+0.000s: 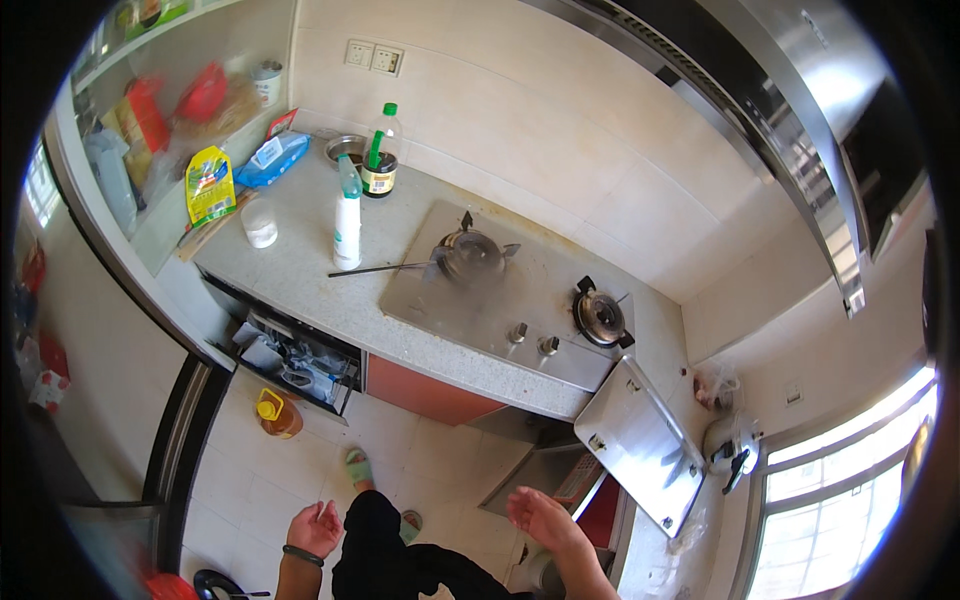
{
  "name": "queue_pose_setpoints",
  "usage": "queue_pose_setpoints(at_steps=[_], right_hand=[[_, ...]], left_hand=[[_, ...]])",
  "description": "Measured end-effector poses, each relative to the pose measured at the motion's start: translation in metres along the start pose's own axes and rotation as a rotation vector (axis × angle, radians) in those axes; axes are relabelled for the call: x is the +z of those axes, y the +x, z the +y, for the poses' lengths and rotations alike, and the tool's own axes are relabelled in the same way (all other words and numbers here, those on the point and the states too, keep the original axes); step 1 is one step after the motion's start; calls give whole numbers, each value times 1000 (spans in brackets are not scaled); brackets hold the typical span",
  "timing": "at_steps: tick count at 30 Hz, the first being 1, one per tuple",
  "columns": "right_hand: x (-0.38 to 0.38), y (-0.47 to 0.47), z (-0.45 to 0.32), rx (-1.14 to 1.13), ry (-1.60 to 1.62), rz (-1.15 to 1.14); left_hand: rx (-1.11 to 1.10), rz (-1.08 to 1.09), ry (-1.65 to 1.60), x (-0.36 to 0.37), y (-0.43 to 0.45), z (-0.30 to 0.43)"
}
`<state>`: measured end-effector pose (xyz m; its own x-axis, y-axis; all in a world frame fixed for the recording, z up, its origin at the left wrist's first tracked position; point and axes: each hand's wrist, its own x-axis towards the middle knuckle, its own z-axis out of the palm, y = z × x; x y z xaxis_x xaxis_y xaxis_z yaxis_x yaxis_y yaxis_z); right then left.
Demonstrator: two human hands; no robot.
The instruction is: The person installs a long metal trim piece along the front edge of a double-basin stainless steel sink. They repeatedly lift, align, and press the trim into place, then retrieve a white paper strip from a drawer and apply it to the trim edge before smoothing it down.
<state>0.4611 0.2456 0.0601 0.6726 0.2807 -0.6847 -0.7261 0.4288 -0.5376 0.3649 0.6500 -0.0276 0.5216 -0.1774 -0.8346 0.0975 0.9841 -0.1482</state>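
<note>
My left hand [315,529], a dark bangle at its wrist, hangs low over the tiled floor with fingers loosely curled and nothing in it. On the other side of my legs, my right hand [534,514] is held up, empty, near an open lower cabinet. Before me lies a steel two-burner gas hob [487,300]; its left burner [472,255] looks hazy, its right burner [600,313] bare. A white spray bottle [347,232] with a teal head stands left of the hob, beside a thin dark rod [375,270]. Behind it is a green-capped bottle [379,161] of dark liquid.
A metal panel [637,442] leans at the counter's right corner, near a lidded pot [731,442]. An open drawer [300,367] holds plastic bags. An oil jug [279,416] stands on the floor. A glass jar [259,225] and yellow pouch [211,186] are at left. A range hood [750,120] hangs above.
</note>
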Motion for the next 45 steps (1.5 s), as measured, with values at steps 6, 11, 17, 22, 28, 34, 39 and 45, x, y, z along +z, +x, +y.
queue_pose_setpoints(at_steps=[6, 11, 17, 22, 28, 34, 39, 45], right_hand=[[-12, -28, 76, 60, 174, 193], [17, -22, 116, 83, 197, 161], [71, 12, 163, 161, 168, 84], [130, 30, 178, 202, 61, 64], [151, 32, 188, 187, 66, 96], [148, 32, 186, 144, 30, 93], [141, 38, 184, 116, 11, 104], [133, 33, 182, 79, 59, 161]], left_hand=[[-79, 76, 58, -28, -4, 14], [-137, 51, 72, -28, -3, 49], [-27, 26, 156, -31, -30, 114], [39, 117, 149, -63, -45, 161], [18, 109, 116, -74, -50, 172], [2, 72, 121, -62, -52, 164], [16, 68, 142, -52, -52, 166], [-6, 92, 189, -40, -46, 164]])
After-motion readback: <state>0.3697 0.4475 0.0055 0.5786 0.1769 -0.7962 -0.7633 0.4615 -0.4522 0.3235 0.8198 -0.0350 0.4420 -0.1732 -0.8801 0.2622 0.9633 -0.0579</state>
